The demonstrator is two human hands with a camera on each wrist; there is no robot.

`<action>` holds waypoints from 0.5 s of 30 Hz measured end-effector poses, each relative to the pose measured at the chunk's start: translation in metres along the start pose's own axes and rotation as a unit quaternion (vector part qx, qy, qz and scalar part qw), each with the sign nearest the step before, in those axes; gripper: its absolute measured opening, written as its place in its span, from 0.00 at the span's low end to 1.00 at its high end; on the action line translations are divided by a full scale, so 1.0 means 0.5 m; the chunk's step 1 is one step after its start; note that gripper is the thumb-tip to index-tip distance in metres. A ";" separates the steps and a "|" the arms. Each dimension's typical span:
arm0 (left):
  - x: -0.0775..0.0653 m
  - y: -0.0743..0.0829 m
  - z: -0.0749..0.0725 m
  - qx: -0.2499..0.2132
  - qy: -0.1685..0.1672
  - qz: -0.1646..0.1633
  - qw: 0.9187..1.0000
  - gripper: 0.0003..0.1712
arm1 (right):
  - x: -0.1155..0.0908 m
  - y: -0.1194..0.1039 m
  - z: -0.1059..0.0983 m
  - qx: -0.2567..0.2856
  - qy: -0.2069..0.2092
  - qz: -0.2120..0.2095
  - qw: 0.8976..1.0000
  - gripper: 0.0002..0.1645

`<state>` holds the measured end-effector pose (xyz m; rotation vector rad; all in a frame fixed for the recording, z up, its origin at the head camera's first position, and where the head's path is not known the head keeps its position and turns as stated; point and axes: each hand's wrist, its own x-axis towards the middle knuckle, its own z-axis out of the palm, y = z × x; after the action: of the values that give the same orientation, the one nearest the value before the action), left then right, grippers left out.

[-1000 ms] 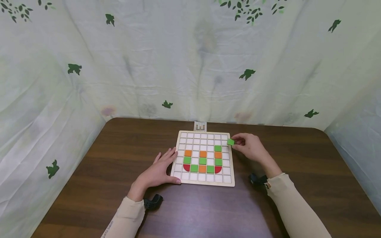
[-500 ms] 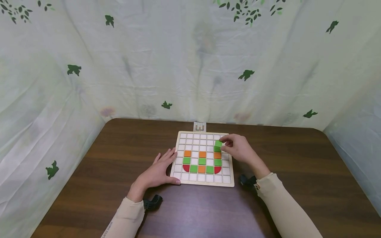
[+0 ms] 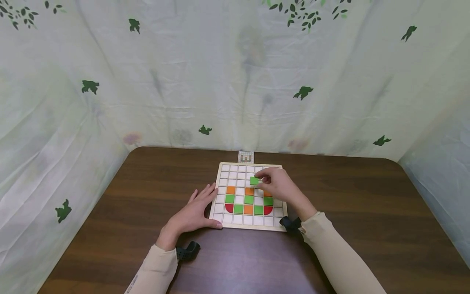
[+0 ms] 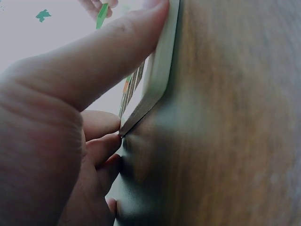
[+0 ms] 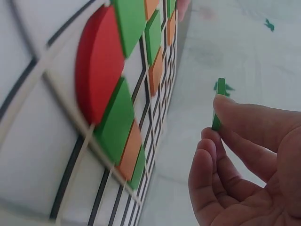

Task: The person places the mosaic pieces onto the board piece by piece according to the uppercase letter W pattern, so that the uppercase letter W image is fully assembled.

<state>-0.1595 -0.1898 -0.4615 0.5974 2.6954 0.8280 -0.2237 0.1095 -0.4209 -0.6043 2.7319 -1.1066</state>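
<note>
A square grid board [image 3: 253, 228] with a pale wooden frame lies on the table. My left hand [image 3: 194, 212] rests at its near left corner, thumb on the front edge and fingers along the left side. My right hand [image 3: 280, 185] pinches a green square tile [image 3: 253, 180] between thumb and fingers. In the right wrist view this tile [image 5: 221, 85] is held edge-on, apart from the board. Orange tiles [image 3: 248, 209], green tiles [image 3: 238, 209] and two red quarter-round pieces [image 3: 268, 210] sit in the grid. My right hand hides part of the right column.
A small printed card [image 3: 245, 157] lies just behind the board. The dark wooden table [image 3: 165, 171] ends at a whitish curtain [image 3: 220, 81] with green leaf and bird prints. Black wrist straps [image 3: 188, 250] are on both wrists.
My right hand has moved left with the green tile, from beyond the board's right edge, over the right column, to above the middle column. My left hand has stayed in place.
</note>
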 end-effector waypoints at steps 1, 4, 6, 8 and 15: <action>0.000 0.000 0.000 0.000 0.001 0.000 1.000 0.67 | 0.002 -0.002 0.003 -0.001 -0.002 -0.001 1.000 0.16; 0.001 0.000 0.001 -0.002 0.002 0.003 1.000 0.67 | 0.009 -0.009 0.013 0.002 -0.006 -0.003 1.000 0.15; 0.001 0.000 0.002 -0.003 0.002 0.002 1.000 0.67 | 0.013 -0.012 0.020 0.000 -0.010 -0.002 1.000 0.15; 0.001 0.001 0.001 -0.004 0.002 0.002 1.000 0.67 | 0.018 -0.014 0.027 0.001 -0.014 -0.001 1.000 0.16; 0.001 -0.001 0.001 -0.007 0.001 0.001 1.000 0.67 | 0.041 -0.021 0.048 -0.001 -0.021 -0.002 1.000 0.16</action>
<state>-0.1600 -0.1897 -0.4623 0.5975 2.6893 0.8482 -0.2326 0.0789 -0.4302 -0.6253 2.6977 -1.0787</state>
